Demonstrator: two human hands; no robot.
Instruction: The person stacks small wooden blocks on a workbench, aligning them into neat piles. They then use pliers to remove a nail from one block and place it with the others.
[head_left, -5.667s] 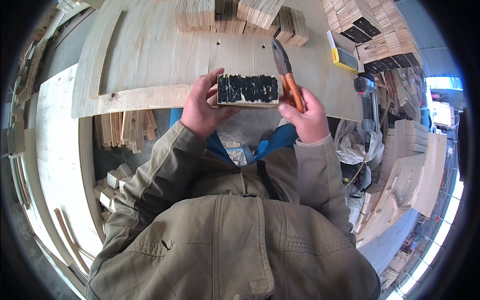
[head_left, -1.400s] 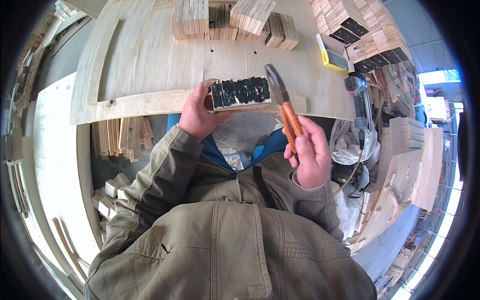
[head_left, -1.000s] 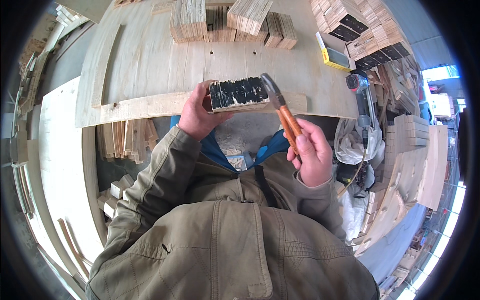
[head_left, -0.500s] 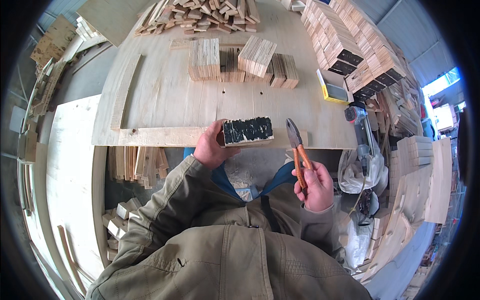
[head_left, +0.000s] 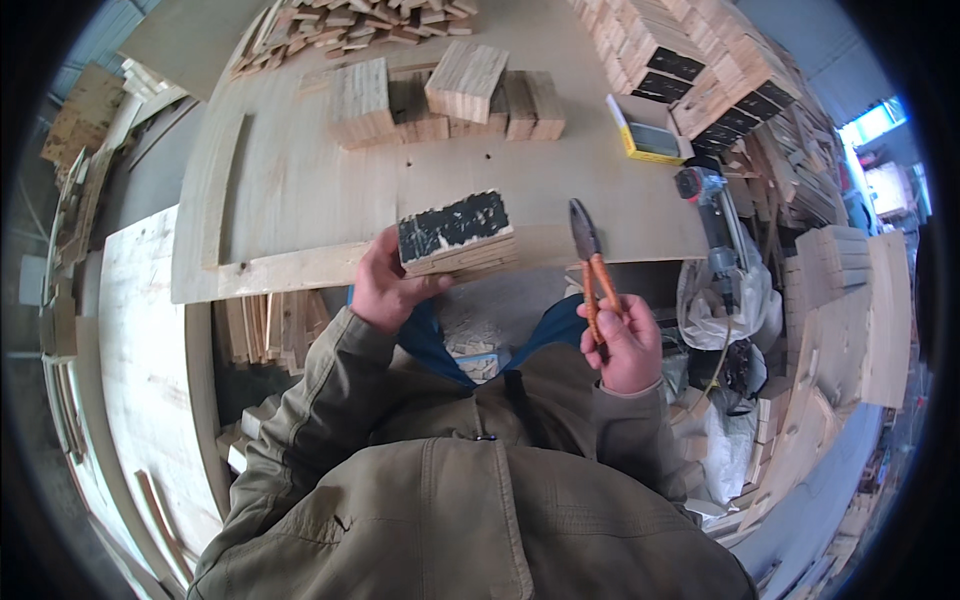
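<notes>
My left hand (head_left: 385,288) grips the left end of a layered wooden block (head_left: 468,256), its black-painted face turned up and its layered side toward me. The block is over the front edge of the plywood table (head_left: 300,190). In my right hand (head_left: 628,345) is a pair of pliers (head_left: 588,262) with orange handles, held upright, jaws pointing away from me. The pliers are apart from the block, to its right. Farther back, several wooden blocks stand in a row, with one tilted block (head_left: 467,80) lying on top.
Loose wood pieces (head_left: 370,22) are heaped at the far edge. Tall stacks of black-ended blocks (head_left: 650,60) rise at the far right, near a yellow-edged box (head_left: 648,140). A power tool (head_left: 712,215) hangs at the table's right edge. A pale board (head_left: 150,370) stands at left.
The view has shifted, moving the table things leftward and up. My left hand has tilted the block, so more of its layered side shows. The pliers remain in my right hand.
</notes>
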